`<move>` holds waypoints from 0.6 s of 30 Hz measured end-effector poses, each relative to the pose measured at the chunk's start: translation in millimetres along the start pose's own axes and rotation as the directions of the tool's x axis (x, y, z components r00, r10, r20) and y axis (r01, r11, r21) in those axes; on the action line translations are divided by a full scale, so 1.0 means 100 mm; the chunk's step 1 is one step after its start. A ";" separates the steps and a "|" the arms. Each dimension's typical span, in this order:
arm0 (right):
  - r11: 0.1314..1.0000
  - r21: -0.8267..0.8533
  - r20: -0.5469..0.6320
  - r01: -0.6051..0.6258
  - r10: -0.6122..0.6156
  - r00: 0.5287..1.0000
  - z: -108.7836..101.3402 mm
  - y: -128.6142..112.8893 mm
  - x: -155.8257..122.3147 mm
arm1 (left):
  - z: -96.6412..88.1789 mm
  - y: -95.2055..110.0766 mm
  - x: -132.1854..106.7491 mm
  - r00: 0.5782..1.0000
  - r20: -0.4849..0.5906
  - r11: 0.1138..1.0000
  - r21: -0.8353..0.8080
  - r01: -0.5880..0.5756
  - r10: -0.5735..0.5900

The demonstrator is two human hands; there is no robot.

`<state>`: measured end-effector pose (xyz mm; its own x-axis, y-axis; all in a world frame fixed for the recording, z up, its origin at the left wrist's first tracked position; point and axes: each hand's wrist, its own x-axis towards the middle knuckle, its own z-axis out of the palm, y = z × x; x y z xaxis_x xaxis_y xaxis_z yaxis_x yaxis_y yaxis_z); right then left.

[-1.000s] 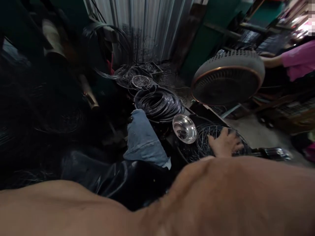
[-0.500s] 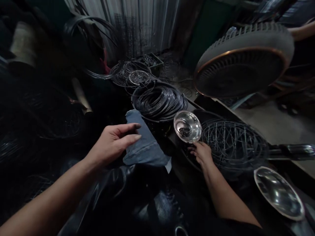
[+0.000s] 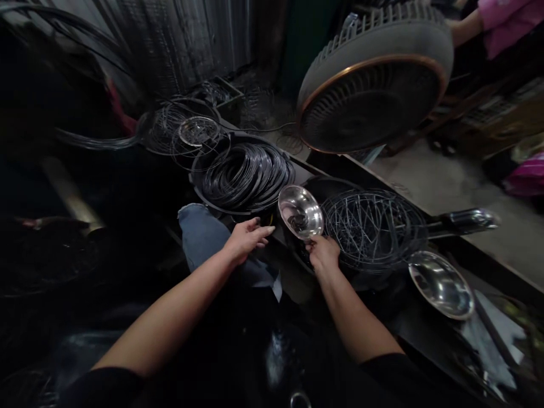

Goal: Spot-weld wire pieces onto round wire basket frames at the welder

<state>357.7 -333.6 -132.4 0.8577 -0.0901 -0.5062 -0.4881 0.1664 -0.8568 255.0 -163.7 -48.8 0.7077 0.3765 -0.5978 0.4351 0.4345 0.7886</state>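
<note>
My right hand (image 3: pixel 324 253) grips the lower rim of a small shiny metal bowl (image 3: pixel 312 211), tilted toward me, with small dark pieces inside that I cannot make out. My left hand (image 3: pixel 249 239) is open just left of the bowl, fingers stretched toward it and nothing visible in them. Beneath the left hand and wrist lies a piece of blue denim-like cloth (image 3: pixel 202 229). A coil of dark wire (image 3: pixel 255 175) rests in a round black tub beyond both hands. Right of the bowl sits a round dark pan holding a tangle of wire rings (image 3: pixel 369 226).
A large fan (image 3: pixel 374 102) stands at the back right, with a co-worker's pink sleeve (image 3: pixel 508 25) behind it. A second metal bowl (image 3: pixel 442 286) sits at the right. Farther back, a metal dish (image 3: pixel 199 131) rests among loose wire. A wooden handle (image 3: pixel 70 195) is at the left.
My left hand has moved right, off the upper part of the cloth and closer to the bowl. My right hand still holds the bowl. The view has swung to the right.
</note>
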 end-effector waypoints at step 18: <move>0.367 -0.722 0.614 0.587 -0.053 0.788 -0.21 0.13 0.29 | -0.23 0.08 0.33 0.920 -0.371 0.927 -0.375 -0.024 -0.126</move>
<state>373.0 -354.3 -160.7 0.8006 0.5227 -0.2930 0.2076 -0.7007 -0.6826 269.2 -129.0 -66.2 0.3897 0.5951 -0.7028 0.1776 0.7002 0.6915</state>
